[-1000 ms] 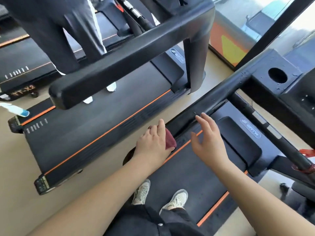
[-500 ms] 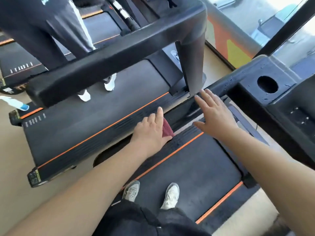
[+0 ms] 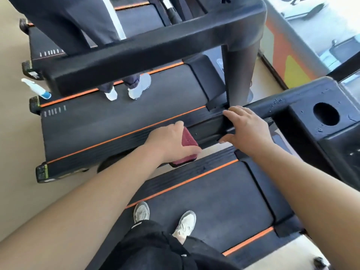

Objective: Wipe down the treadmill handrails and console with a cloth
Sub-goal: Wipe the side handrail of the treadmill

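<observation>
While the left hand [image 3: 171,141] grips a maroon cloth [image 3: 188,142], wiping the handrail [image 3: 272,106].
Right hand [image 3: 246,129], fingers spread wide, rests just ahead, likely steadying.

Both forearms are bare, with no sleeves, watch or bands in view down to the left hand [image 3: 171,141] and right hand [image 3: 247,131]. Below them show black fabric trousers [image 3: 155,250] and a pair of pale grey lace-up sneakers [image 3: 184,224] with lighter soles.
</observation>
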`<state>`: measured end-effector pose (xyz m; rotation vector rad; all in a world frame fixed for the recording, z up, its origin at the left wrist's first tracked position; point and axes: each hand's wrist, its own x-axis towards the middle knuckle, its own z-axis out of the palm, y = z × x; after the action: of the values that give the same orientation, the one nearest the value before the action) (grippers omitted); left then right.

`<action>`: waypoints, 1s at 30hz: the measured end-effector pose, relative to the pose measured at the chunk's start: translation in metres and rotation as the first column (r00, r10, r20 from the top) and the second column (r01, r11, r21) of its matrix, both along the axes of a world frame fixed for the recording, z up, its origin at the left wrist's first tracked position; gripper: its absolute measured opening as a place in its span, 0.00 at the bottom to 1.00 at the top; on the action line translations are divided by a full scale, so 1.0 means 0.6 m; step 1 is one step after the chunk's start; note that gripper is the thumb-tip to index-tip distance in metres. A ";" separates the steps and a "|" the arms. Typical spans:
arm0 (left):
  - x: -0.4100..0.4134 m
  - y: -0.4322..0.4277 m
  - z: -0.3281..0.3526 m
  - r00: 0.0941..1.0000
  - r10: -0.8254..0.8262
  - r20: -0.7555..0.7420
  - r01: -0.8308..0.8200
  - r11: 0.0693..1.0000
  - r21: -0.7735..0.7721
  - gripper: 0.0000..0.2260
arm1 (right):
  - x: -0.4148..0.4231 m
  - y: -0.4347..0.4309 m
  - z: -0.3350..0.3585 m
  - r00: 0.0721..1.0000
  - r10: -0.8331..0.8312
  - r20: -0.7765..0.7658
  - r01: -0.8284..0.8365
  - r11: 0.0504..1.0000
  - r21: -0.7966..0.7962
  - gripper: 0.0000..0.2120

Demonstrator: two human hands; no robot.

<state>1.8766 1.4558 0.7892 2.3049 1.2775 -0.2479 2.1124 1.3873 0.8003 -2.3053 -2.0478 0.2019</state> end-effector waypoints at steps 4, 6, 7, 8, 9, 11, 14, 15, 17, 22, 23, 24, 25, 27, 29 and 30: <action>-0.080 -0.047 -0.009 0.995 -0.061 -0.080 0.080 0.962 0.260 0.41 | 0.001 0.000 0.000 1.000 -0.008 0.002 0.008 1.000 0.005 0.42; -0.088 -0.048 -0.018 0.989 -0.065 -0.129 0.104 0.943 0.317 0.39 | 0.002 0.002 -0.002 1.000 -0.002 0.022 0.002 1.000 0.000 0.42; -0.075 -0.044 -0.016 0.990 -0.055 -0.134 0.096 0.941 0.324 0.36 | 0.003 0.003 -0.003 1.000 -0.004 0.027 0.004 1.000 -0.003 0.42; -0.051 -0.036 -0.015 0.992 -0.047 -0.121 0.083 0.947 0.312 0.33 | 0.004 0.004 -0.004 1.000 -0.009 0.026 0.009 1.000 -0.003 0.42; -0.019 -0.026 -0.013 0.996 -0.040 -0.086 0.063 0.959 0.277 0.30 | 0.005 0.004 -0.005 1.000 -0.012 0.022 0.012 1.000 -0.001 0.42; 0.047 -0.009 -0.013 0.998 -0.058 -0.007 0.058 0.980 0.189 0.26 | 0.005 0.003 -0.007 1.000 -0.011 0.010 0.011 1.000 0.002 0.42; 0.101 -0.002 -0.019 0.995 -0.091 0.044 0.083 0.984 0.160 0.26 | 0.006 0.002 -0.009 1.000 -0.028 0.001 0.028 0.999 0.023 0.39; 0.094 -0.004 -0.024 0.994 -0.101 0.049 0.092 0.982 0.164 0.26 | 0.007 0.002 -0.011 1.000 -0.029 -0.010 0.029 0.999 0.030 0.39; 0.055 -0.012 -0.025 0.988 -0.145 0.042 0.136 0.976 0.169 0.31 | 0.011 0.001 -0.013 0.999 -0.033 -0.036 0.034 0.998 0.044 0.40; 0.010 -0.007 -0.024 0.985 -0.160 -0.061 0.169 0.966 0.198 0.32 | 0.023 -0.001 -0.021 0.999 -0.010 -0.038 0.013 0.997 0.072 0.41; 0.035 0.002 -0.022 0.989 -0.135 -0.056 0.143 0.973 0.181 0.28 | 0.024 0.000 -0.023 0.999 -0.004 -0.034 0.007 0.997 0.077 0.41; 0.065 0.016 -0.020 0.994 -0.105 -0.037 0.109 0.985 0.136 0.26 | 0.025 0.001 -0.023 0.999 -0.001 -0.032 0.004 0.996 0.085 0.40; 0.096 0.028 -0.015 0.997 -0.081 -0.022 0.082 0.994 0.069 0.25 | 0.026 0.002 -0.023 1.000 0.000 -0.028 0.003 0.996 0.091 0.39; 0.142 0.044 -0.010 0.998 -0.067 0.005 0.067 0.997 -0.050 0.26 | 0.027 0.004 -0.022 1.000 -0.005 -0.018 0.007 0.995 0.096 0.35; 0.146 0.042 -0.014 0.997 -0.064 0.032 0.066 0.996 -0.063 0.26 | 0.028 0.004 -0.021 1.000 -0.009 -0.020 0.011 0.995 0.100 0.35; 0.130 0.035 -0.016 0.997 -0.065 0.044 0.067 0.997 -0.038 0.26 | 0.028 0.003 -0.021 1.000 -0.009 -0.023 0.012 0.995 0.104 0.35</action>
<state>1.9544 1.4767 0.7797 2.3089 1.1665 -0.2432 2.1295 1.3891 0.7876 -2.2418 -1.9852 0.1172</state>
